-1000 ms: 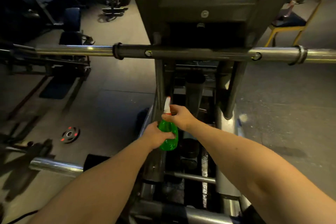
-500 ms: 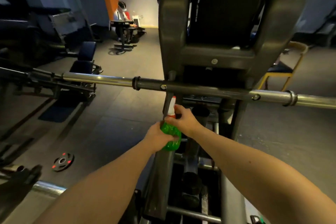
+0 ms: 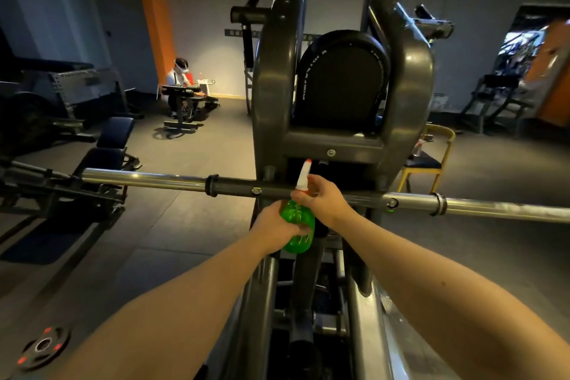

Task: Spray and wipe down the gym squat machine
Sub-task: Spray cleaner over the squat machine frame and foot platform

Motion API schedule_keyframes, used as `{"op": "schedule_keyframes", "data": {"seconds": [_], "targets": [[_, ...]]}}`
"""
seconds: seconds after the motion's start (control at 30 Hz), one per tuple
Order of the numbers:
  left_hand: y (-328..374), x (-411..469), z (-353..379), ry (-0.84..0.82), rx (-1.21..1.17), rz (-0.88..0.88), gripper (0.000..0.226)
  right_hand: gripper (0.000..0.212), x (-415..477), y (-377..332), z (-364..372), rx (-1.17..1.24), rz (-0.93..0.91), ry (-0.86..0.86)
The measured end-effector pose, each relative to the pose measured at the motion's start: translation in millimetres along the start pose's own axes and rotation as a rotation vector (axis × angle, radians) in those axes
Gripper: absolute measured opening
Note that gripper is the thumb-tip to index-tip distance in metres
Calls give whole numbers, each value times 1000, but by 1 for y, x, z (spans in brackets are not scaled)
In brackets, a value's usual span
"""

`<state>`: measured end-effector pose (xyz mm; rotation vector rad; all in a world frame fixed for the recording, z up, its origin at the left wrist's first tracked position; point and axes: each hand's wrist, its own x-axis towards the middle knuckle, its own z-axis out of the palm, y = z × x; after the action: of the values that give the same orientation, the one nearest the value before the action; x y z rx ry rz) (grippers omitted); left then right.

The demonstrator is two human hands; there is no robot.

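1. Since the earlier frames, the spray bottle (image 3: 297, 214) is raised from the lower rails to the crossbar (image 3: 148, 179), at centre view; the back pad (image 3: 339, 80) of the squat machine (image 3: 271, 86) is now revealed at 12 o'clock
2. Spraying of the upper parts is judged next
3. Its body is wrapped by the curled fingers of the left hand (image 3: 271, 230); its neck is pinched by the right hand (image 3: 324, 199)
4. The long axis is held 6-to-12, nozzle towards 12 o'clock
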<state>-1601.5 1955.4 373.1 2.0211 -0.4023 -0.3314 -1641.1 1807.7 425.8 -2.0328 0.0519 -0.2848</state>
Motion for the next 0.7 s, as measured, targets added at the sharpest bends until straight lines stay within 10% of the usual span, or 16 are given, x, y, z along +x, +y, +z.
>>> {"op": "schedule_keyframes", "data": {"seconds": [0.27, 0.7], "targets": [[45, 9, 63, -173, -12, 49, 66, 19, -25, 31, -67, -11, 58, 199], [68, 29, 113, -200, 13, 44, 68, 43, -31, 67, -107, -40, 62, 270]]}}
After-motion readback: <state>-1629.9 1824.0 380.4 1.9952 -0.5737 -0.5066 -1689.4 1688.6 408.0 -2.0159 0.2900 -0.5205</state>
